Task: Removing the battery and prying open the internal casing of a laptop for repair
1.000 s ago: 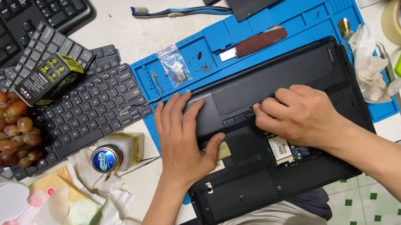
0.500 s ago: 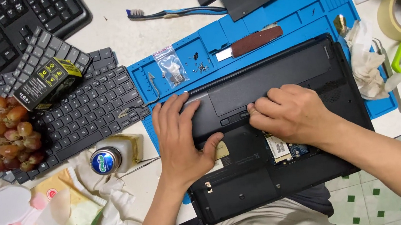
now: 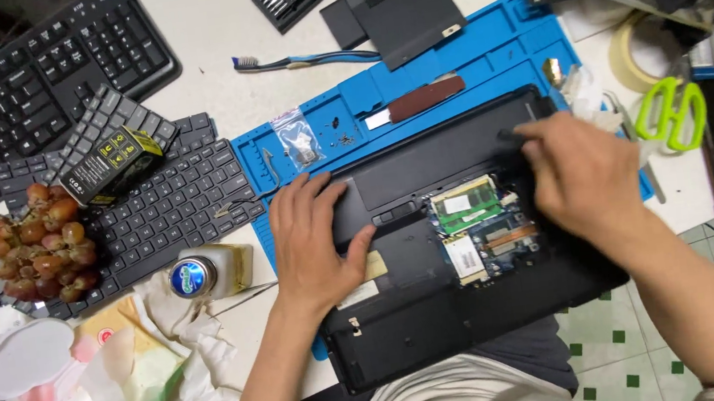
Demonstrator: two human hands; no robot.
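Note:
A black laptop [image 3: 441, 307] lies upside down on a blue work mat [image 3: 457, 59], its open bay showing a green memory module [image 3: 463, 204] and circuit boards. My left hand [image 3: 312, 241] rests flat on the laptop's left side, thumb by the battery latch. My right hand [image 3: 583, 175] hovers over the laptop's upper right corner, fingertips pinched around a small dark piece near the battery strip; what the piece is I cannot make out.
Loose keyboards [image 3: 153, 215] lie at left with a bunch of grapes [image 3: 39, 241] and a small black box [image 3: 111, 164] on them. A small bottle [image 3: 204, 273], tissues, a toothbrush [image 3: 305, 58], a black cover panel [image 3: 407, 7], tape roll [image 3: 640, 52] and green scissors [image 3: 669, 111] surround the mat.
My right hand has lifted off the middle of the laptop and moved to its upper right corner, uncovering the memory bay. My left hand stays put. The camera view shifted slightly.

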